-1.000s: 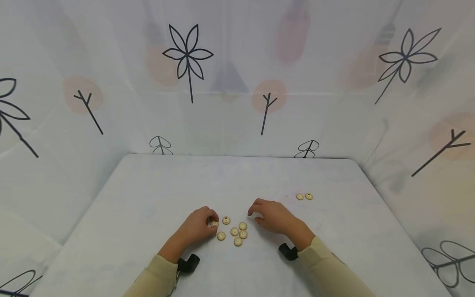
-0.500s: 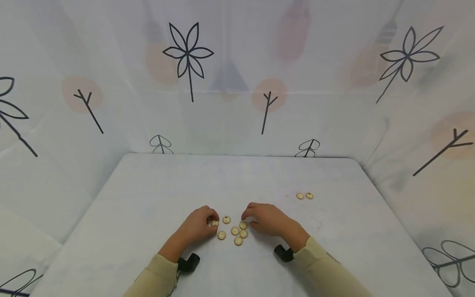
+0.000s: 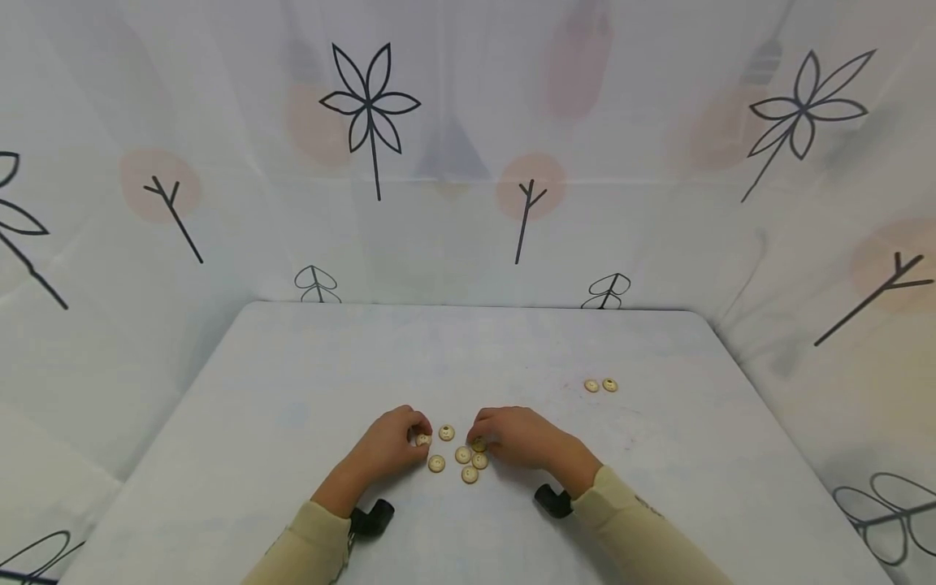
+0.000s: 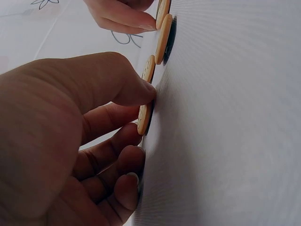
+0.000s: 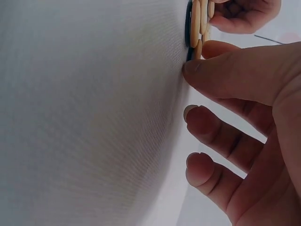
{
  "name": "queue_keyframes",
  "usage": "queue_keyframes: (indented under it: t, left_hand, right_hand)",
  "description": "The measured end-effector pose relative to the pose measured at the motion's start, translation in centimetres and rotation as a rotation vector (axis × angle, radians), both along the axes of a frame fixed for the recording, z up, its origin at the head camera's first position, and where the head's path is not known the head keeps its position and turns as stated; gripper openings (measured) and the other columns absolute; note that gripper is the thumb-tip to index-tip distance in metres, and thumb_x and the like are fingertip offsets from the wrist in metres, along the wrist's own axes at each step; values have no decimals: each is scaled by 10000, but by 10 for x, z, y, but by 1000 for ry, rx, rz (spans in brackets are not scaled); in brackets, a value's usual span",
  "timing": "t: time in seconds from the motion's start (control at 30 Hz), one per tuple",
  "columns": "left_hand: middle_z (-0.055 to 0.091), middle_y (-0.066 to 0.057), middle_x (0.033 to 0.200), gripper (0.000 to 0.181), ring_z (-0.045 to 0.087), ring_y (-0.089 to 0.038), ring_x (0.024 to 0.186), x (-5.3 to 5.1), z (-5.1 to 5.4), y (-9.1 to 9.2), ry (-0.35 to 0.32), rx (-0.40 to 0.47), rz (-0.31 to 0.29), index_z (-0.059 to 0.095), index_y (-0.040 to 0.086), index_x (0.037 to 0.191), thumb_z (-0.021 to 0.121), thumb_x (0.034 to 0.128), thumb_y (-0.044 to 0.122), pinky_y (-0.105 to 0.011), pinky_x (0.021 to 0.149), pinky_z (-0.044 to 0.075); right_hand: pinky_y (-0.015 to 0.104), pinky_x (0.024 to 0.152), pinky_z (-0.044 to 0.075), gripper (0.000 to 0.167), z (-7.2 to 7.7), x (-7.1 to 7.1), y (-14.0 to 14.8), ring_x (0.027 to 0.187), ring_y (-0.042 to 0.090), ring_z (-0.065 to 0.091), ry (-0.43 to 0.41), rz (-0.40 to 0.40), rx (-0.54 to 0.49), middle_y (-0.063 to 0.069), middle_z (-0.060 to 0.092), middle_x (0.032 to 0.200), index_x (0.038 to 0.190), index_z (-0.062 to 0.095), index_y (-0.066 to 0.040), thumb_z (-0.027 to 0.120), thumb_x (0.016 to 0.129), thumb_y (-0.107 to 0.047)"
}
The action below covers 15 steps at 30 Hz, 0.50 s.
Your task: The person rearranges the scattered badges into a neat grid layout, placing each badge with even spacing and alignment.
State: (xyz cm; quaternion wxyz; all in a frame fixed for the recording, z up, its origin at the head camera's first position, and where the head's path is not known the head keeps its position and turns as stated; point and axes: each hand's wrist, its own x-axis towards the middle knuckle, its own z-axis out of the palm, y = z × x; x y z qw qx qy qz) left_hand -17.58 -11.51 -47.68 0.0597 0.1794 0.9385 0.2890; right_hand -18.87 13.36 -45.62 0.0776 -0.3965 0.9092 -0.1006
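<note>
Several round, pale wooden buttons lie in a loose cluster on the white table, among them a button [image 3: 446,433] at its far side and a button [image 3: 470,474] at its near side. At the cluster's left edge my left hand [image 3: 395,443] pinches a wooden button [image 4: 143,120] between thumb and forefinger, down at the tabletop. My right hand [image 3: 522,436] is over the right edge, its thumb and forefinger around another button [image 3: 478,444]. In the right wrist view the thumb [image 5: 211,70] touches that button's edge, while the other fingers stay spread off it.
Two more buttons [image 3: 600,385] lie side by side farther back on the right. The white table [image 3: 329,357] has curtains [image 3: 453,227] with plant drawings behind it and along both sides. A black wrist camera [image 3: 371,518] sits below each hand.
My right hand has moved left and slightly nearer, from open space beside the cluster onto its right-hand button, and its thumb and forefinger have closed around it. The left hand has stayed put.
</note>
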Motion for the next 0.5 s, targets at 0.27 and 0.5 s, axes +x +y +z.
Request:
queue_keyframes:
  t: [0.27, 0.5]
  left_hand:
    - [546, 42, 840, 107, 495, -106, 756, -1, -3, 0, -8, -4, 2, 676, 148, 910, 707, 808, 157, -316, 708, 445]
    - [539, 53, 840, 106, 490, -99, 756, -2, -2, -1, -13, 0, 5, 675, 163, 913, 704, 812, 180, -312, 704, 443]
  right_hand:
    - [271, 857, 514, 210, 0, -1, -1, 957, 52, 620, -6, 1, 19, -98, 642, 1065, 1071, 728, -227, 670, 887, -143]
    - [262, 828, 512, 192, 2, -3, -3, 907, 35, 604, -12, -8, 18, -91, 638, 1042, 1063, 732, -202, 675, 885, -162]
